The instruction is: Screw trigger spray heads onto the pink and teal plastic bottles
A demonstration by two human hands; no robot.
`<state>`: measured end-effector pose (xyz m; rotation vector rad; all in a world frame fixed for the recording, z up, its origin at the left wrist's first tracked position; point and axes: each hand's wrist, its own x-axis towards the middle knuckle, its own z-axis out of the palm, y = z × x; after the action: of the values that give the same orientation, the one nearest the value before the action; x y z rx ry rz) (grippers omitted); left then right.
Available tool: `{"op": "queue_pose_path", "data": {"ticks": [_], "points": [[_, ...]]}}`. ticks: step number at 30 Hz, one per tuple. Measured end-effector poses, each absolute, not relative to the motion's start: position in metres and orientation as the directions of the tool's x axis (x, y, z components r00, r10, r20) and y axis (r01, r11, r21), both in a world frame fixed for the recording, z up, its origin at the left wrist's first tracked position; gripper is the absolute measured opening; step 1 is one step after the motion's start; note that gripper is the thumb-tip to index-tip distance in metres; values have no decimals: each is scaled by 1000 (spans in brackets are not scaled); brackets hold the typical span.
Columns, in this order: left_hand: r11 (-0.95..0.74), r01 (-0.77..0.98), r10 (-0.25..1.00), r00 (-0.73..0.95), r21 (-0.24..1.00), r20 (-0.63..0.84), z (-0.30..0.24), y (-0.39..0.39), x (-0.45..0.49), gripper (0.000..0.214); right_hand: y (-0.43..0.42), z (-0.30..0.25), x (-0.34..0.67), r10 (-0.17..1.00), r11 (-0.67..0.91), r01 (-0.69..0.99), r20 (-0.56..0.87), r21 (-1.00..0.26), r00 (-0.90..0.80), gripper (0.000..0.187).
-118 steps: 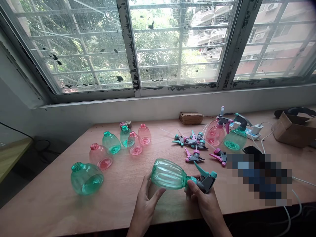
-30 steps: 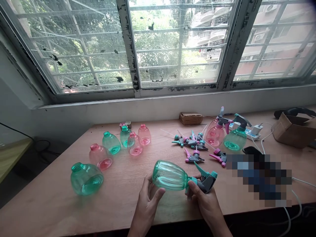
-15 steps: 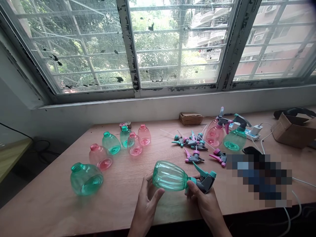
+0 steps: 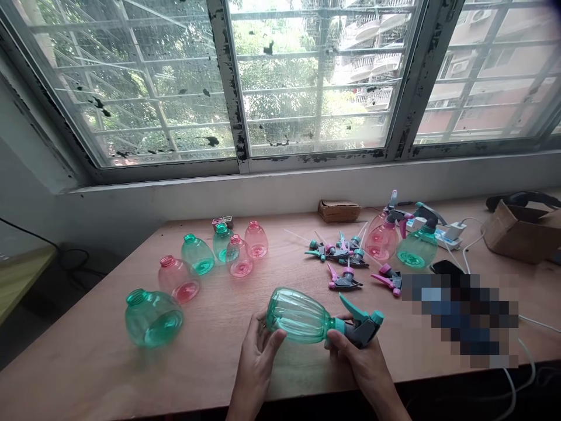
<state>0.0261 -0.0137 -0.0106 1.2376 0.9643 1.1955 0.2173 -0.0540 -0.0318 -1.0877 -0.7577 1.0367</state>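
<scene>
A green spray bottle (image 4: 298,316) lies sideways in the air above the table's front edge, held between both hands. My left hand (image 4: 259,356) cups its base end, thumb in front and fingers behind. At the neck, my right hand (image 4: 357,356) grips around the collar, with the thumb on the near side. The bottle's grey and teal trigger head (image 4: 363,327) points right, fitted on the neck. Beyond the hands lie a loose pink and grey trigger head (image 4: 345,278) and another pink one (image 4: 389,279).
Open green bottles (image 4: 153,318) and pink bottles (image 4: 179,279) stand at left. Behind lies a pile of trigger heads (image 4: 339,250). Complete pink (image 4: 381,237) and green (image 4: 417,245) spray bottles stand at right, near a power strip (image 4: 447,234) and cardboard box (image 4: 521,231).
The held spray bottle has shifted slightly left and tilted a little, its trigger end lower. Both hands keep their hold. Everything else on the table stays put.
</scene>
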Motion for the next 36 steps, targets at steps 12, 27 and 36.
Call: {"op": "queue_pose_path", "data": {"ticks": [12, 27, 36], "points": [[-121, -181, 963, 218, 976, 160, -11, -28, 24, 63, -62, -50, 230, 839, 260, -362, 24, -895, 543, 41], [-477, 101, 863, -135, 873, 487, 50, -85, 38, 25, -87, 5, 177, 928, -39, -716, -291, -697, 233, 40], [-477, -31, 879, 1, 878, 478, 73, -97, 18, 61, -107, 5, 219, 919, 55, -564, -179, -824, 352, 47]]}}
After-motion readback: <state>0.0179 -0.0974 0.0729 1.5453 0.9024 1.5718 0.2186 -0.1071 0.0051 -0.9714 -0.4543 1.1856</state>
